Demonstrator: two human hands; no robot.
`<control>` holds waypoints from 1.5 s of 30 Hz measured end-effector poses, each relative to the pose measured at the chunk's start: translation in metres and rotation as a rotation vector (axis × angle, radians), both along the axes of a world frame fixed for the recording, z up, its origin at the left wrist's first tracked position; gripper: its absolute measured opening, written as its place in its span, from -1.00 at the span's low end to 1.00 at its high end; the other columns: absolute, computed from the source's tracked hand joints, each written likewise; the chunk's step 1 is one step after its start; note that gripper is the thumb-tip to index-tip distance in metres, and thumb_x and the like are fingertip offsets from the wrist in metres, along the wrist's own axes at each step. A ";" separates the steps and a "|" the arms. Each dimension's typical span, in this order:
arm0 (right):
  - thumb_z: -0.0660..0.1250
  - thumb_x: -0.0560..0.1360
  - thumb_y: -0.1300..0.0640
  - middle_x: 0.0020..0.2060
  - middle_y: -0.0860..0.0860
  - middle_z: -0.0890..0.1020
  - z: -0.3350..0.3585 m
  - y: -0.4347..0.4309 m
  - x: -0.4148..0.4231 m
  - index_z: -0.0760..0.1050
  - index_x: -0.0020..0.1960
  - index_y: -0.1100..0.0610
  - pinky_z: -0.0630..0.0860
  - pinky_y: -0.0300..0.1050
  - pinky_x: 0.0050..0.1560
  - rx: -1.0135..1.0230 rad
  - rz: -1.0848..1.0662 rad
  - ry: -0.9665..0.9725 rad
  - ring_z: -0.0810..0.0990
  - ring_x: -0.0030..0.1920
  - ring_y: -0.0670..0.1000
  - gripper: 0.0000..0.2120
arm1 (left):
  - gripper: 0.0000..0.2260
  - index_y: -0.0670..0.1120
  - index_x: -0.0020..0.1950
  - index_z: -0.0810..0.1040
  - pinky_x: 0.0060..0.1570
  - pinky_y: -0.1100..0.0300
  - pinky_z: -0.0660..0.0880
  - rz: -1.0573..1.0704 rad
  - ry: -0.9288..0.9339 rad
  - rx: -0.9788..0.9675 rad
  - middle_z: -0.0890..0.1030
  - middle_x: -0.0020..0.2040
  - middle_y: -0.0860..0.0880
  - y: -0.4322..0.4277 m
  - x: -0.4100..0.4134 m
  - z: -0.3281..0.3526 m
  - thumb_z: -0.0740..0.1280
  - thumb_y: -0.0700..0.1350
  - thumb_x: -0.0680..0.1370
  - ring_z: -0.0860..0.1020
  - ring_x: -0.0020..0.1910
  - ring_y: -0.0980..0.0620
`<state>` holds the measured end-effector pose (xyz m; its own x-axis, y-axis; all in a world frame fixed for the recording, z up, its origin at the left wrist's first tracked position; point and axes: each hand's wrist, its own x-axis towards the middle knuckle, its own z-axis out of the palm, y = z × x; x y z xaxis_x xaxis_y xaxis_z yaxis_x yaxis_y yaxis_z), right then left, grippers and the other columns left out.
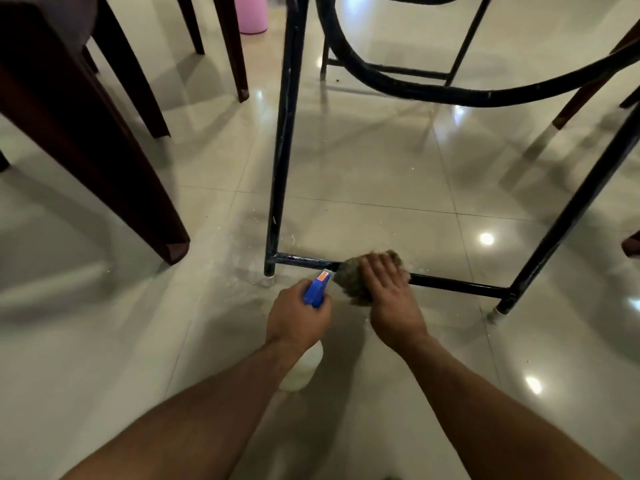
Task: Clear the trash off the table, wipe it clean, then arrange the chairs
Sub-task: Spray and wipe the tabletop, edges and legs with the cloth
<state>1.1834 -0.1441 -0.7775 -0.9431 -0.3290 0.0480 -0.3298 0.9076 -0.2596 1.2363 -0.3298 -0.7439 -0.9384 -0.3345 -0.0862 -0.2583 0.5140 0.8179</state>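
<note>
I look down under a table with a black metal frame [282, 133]. Its low crossbar [457, 283] runs just above the tiled floor. My right hand [388, 289] presses a grey-brown cloth [349, 276] onto the crossbar, fingers spread over it. My left hand [298, 317] grips a spray bottle [316, 289] with a blue trigger head and a white body hanging below the hand. The nozzle points at the cloth, close beside it.
Dark brown chair legs [104, 150] stand at the left. A pink bin [252, 12] sits at the back. Curved black bracing [450, 95] crosses under the table. Another chair leg [588, 98] shows at the right. The glossy floor near the frame foot [268, 271] looks wet.
</note>
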 end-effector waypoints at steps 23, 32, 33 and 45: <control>0.12 0.45 0.32 0.60 0.00 -0.21 -0.001 -0.082 0.003 -0.19 0.61 -0.06 -0.26 0.26 0.53 0.189 0.301 0.113 -0.33 0.57 0.16 -0.15 | -0.76 0.03 -0.27 0.37 -0.30 0.06 0.45 0.232 -0.019 0.107 0.42 -0.38 0.00 -0.091 0.018 0.013 0.36 -0.07 0.55 0.38 -0.39 0.01; 0.09 0.51 0.30 0.61 -0.05 -0.03 0.005 -0.126 0.005 0.07 0.60 0.02 -0.19 0.12 0.52 0.227 0.465 0.126 -0.19 0.58 0.12 -0.32 | -0.79 0.05 -0.21 0.38 -0.30 0.19 0.35 0.188 -0.014 0.031 0.41 -0.36 0.02 -0.098 0.026 0.011 0.36 -0.05 0.57 0.35 -0.40 0.07; 0.08 0.53 0.32 0.61 -0.06 -0.05 0.010 -0.126 0.005 0.04 0.60 0.03 -0.16 0.11 0.55 0.214 0.444 0.086 -0.22 0.57 0.09 -0.33 | -0.80 0.06 -0.19 0.39 -0.30 0.19 0.36 0.177 -0.012 0.025 0.41 -0.35 0.02 -0.098 0.025 0.012 0.35 -0.04 0.58 0.35 -0.39 0.07; 0.12 0.43 0.51 0.51 0.12 0.34 0.188 -0.112 -0.065 0.33 0.49 0.22 0.19 0.08 0.53 0.092 0.551 0.656 0.20 0.54 0.20 -0.36 | -0.82 -0.02 -0.20 0.44 -0.29 -0.04 0.53 0.040 0.233 0.018 0.54 -0.36 -0.01 -0.105 -0.031 0.099 0.34 -0.02 0.56 0.51 -0.38 -0.07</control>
<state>1.1184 -0.2563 -0.5891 -0.4384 -0.7609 0.4784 -0.7872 0.5820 0.2042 1.2049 -0.4353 -0.6450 -0.9197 -0.3722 0.1249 -0.0815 0.4921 0.8667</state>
